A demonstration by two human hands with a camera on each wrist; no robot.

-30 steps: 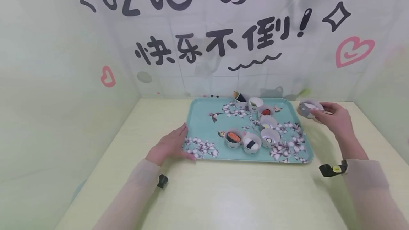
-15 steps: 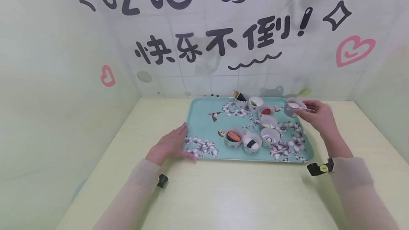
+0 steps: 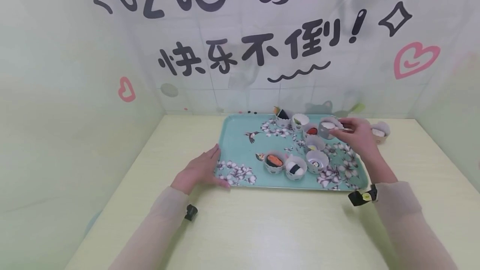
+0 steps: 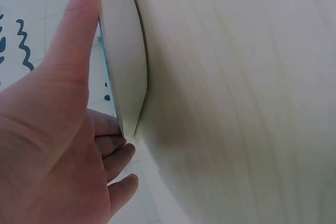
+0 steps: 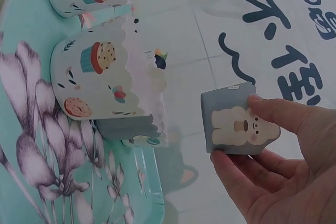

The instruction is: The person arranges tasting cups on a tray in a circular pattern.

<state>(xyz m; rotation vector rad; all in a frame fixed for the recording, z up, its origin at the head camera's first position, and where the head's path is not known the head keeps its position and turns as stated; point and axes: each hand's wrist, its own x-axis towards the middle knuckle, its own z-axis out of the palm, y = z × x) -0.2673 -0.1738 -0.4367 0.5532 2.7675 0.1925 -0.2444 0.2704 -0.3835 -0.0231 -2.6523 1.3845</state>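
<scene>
My left hand (image 3: 199, 169) lies against the near left corner of a turquoise flowered tray (image 3: 240, 136). In the left wrist view its thumb (image 4: 71, 40) stretches along the tray's pale outer edge and the fingertips reach that corner. My right hand (image 3: 355, 134) pinches a grey paper baking cup (image 5: 231, 121) with a bear print between thumb and fingers. That cup, with something white inside, is over the tray's back right part, beside a cup holding a red piece (image 3: 312, 131). Several more cups form a curved row on the tray, among them one with toy salmon sushi (image 3: 274, 161).
Another cup with white contents (image 3: 380, 131) stands on the pale table (image 3: 270, 228) right of the tray, and a further one is partly hidden behind my right hand. A printed wall sheet (image 3: 240, 74) rises close behind the tray.
My right hand has carried the grey cup leftward, from beyond the tray's right edge to over the tray, exposing another cup on the table. The left hand stays put.
</scene>
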